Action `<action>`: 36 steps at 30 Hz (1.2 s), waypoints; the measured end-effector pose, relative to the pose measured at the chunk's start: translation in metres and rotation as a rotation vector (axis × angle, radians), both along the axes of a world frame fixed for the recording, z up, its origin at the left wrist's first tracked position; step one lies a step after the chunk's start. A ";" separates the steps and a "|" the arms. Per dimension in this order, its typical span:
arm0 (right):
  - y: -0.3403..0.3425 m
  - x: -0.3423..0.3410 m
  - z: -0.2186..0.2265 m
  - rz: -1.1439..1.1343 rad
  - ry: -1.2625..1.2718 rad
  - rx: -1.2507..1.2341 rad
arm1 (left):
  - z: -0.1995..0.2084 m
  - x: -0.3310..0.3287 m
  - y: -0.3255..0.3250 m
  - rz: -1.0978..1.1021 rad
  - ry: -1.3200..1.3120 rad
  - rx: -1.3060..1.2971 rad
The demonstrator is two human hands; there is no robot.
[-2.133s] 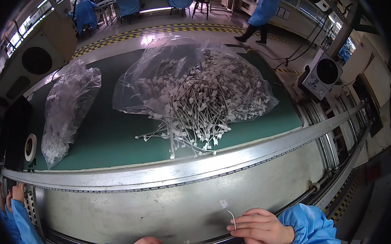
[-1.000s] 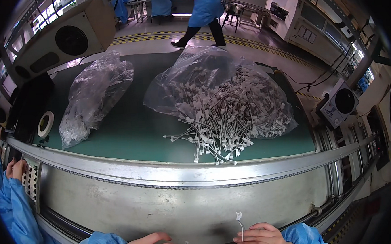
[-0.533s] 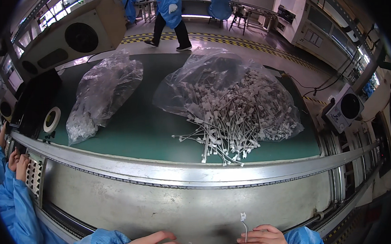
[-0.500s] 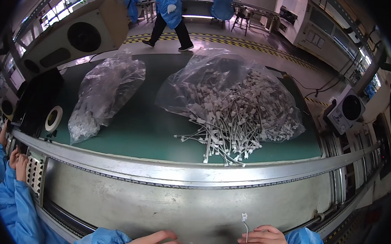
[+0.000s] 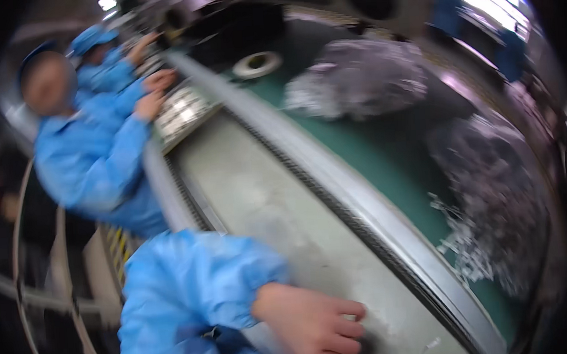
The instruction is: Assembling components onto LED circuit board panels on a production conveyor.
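Note:
My left hand [image 5: 315, 323] is over the pale conveyor surface at the lower middle, its fingers curled inward. Whatever it may hold is hidden by the fingers and blur. A faint white tip of a small connector cable [image 5: 430, 345] shows near the bottom edge, right of that hand. My right hand is out of the picture. On the green worktop beyond the rail, a clear plastic bag of white connector cables [image 5: 492, 196] lies at the right, with several cables spilling out toward the rail.
Another clear bag [image 5: 358, 78] lies farther back, near a white tape roll [image 5: 257, 64]. A metal rail [image 5: 335, 167] runs diagonally between worktop and conveyor. At the left, a co-worker in blue [image 5: 94, 156] handles a tray of parts [image 5: 182, 115]; another person sits behind.
My view has swung left, so the co-workers now show large and the bags sit farther right. My right hand has left the picture; my left forearm shows more fully.

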State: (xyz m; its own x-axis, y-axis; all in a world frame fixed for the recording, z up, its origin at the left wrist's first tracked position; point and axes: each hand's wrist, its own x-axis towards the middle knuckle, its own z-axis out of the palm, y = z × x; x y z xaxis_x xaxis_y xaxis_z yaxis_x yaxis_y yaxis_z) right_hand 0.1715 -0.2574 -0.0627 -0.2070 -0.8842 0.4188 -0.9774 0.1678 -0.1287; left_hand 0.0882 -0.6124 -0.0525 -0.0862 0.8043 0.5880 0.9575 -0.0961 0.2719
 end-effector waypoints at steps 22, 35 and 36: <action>0.009 0.054 -0.054 -0.411 -0.398 -0.126 | -0.009 0.008 0.003 -0.043 0.097 0.119; 0.018 -0.021 -0.043 0.568 0.812 -0.012 | 0.021 -0.006 0.007 -0.237 -0.201 -0.187; 0.016 0.003 -0.040 0.317 0.537 0.089 | 0.014 -0.001 0.008 -0.330 -0.187 -0.181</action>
State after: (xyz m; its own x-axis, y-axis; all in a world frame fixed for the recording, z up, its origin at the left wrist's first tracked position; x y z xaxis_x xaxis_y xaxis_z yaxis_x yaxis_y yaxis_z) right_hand 0.1743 -0.2411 -0.1028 0.2899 -0.9042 0.3137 -0.9056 -0.1532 0.3954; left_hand 0.0870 -0.6040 -0.0388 0.1016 0.8956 0.4331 0.8159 -0.3241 0.4788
